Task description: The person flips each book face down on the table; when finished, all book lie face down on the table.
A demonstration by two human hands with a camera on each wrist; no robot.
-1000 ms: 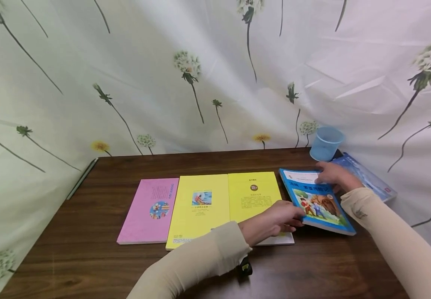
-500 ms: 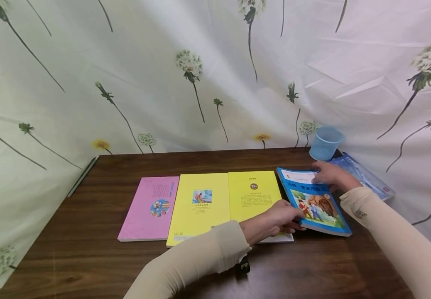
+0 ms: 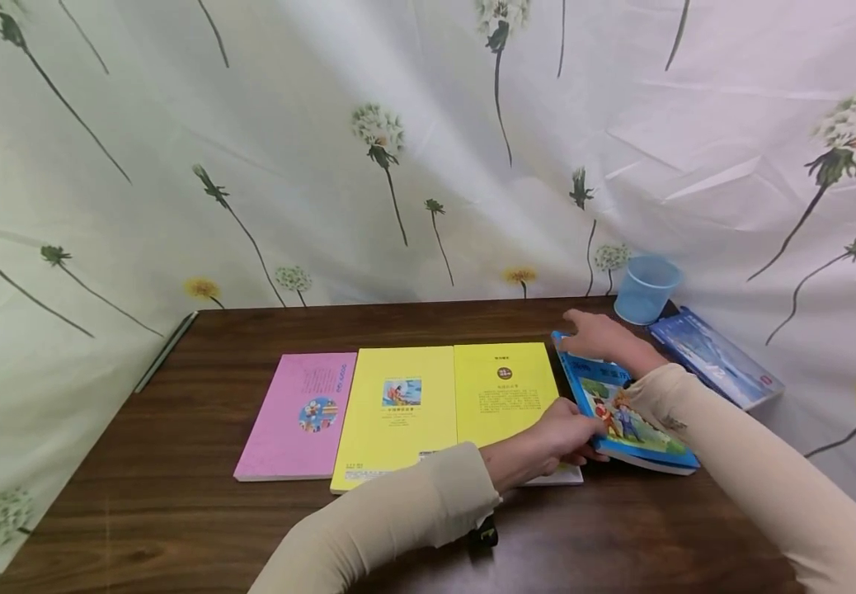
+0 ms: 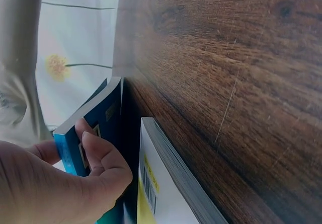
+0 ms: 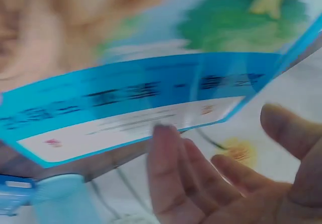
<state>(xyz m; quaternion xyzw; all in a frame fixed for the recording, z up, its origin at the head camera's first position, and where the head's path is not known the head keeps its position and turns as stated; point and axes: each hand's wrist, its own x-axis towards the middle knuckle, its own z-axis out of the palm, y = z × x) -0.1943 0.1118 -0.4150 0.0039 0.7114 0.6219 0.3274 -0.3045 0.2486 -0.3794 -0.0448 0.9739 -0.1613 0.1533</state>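
Note:
A blue-edged book [image 3: 624,417] with cartoon figures on its cover lies tilted on the right side of the table. My left hand [image 3: 565,429] pinches its near left corner; the left wrist view shows thumb and fingers on both faces of the blue book [image 4: 95,128], which is raised off the wood. Over the far end of the cover is my right hand [image 3: 606,338], its fingers extended and partly hiding the title. Seen from the right wrist, the right hand [image 5: 221,183] has thumb and fingers spread apart, fingertips close to the book's white-banded top edge.
To the left, a pink book [image 3: 294,417] and two yellow books, one left [image 3: 398,412] and one right [image 3: 505,375], lie side by side. A light blue cup [image 3: 646,289] stands at the back right, beside another blue book [image 3: 717,355]. A dandelion-print curtain [image 3: 287,165] borders the table.
The right hand has moved left across the book's far end, away from its right corner, and its fingers have straightened. The left hand keeps its pinch; the book has shifted slightly left.

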